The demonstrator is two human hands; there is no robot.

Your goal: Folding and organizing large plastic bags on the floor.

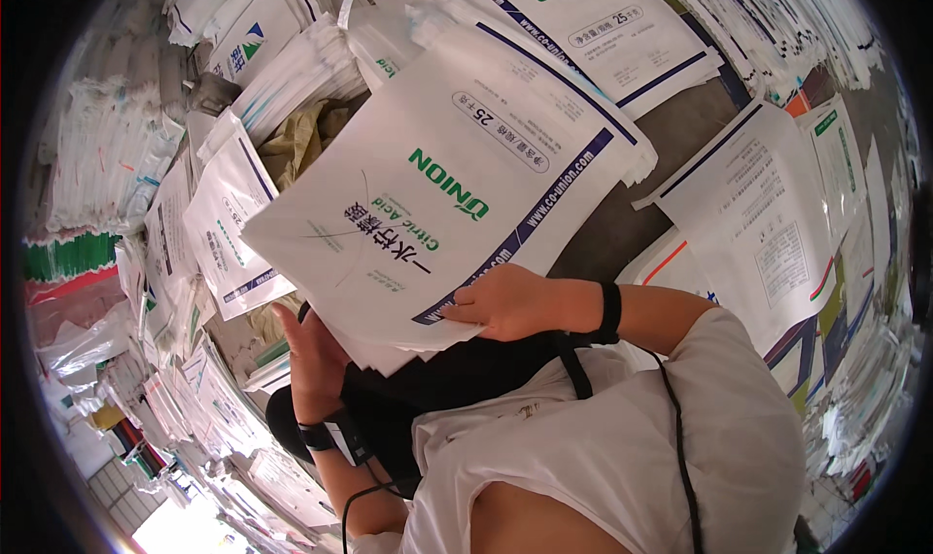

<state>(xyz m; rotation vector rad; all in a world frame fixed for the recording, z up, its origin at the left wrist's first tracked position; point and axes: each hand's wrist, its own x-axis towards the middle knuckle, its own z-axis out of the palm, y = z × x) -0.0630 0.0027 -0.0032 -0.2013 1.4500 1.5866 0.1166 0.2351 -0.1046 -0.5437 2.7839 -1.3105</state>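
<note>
Sacks: you hold one thin stack of flat white printed sacks, too many edges to count, and only the top one shows its face. Around that stack, more white sacks lie in heaps on every side, over a grey floor that shows bare just beyond it. Your right hand grips the stack's near edge, thumb on top. Your left hand is under the stack's near-left corner, fingers hidden, so you cannot tell its grip.
</note>
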